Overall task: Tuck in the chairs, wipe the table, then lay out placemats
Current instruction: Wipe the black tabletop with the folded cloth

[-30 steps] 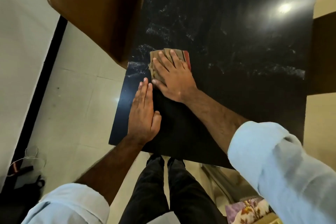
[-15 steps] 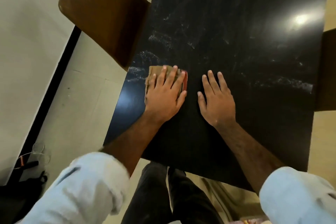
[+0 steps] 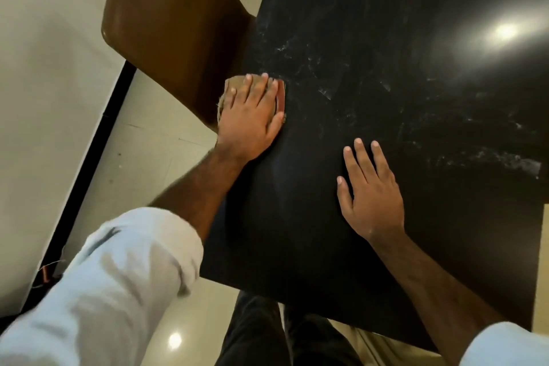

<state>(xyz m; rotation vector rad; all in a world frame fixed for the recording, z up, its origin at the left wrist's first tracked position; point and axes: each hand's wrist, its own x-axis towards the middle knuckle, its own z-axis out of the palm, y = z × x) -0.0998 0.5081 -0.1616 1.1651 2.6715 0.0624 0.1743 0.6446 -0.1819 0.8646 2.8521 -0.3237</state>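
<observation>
1. A pale wall [image 3: 44, 83], edged by a black skirting [image 3: 95, 154], is seen far left of the left fingers [image 3: 257, 92].
2. Glossy cream floor tiles [image 3: 154, 163] are shown between.
3. A brown chair [image 3: 172, 24] is set just beyond the fingers, against the black bench [image 3: 386, 38].
4. A lamp's glare [image 3: 505, 31] is reflected far right.

My left hand [image 3: 252, 119] covers most of the cloth [image 3: 230, 89]; only its edges show. The table [image 3: 386, 38] runs off far and right. My left sleeve [image 3: 113, 285] is blurred. The chair [image 3: 172, 30] disappears under the table on its right side.
</observation>
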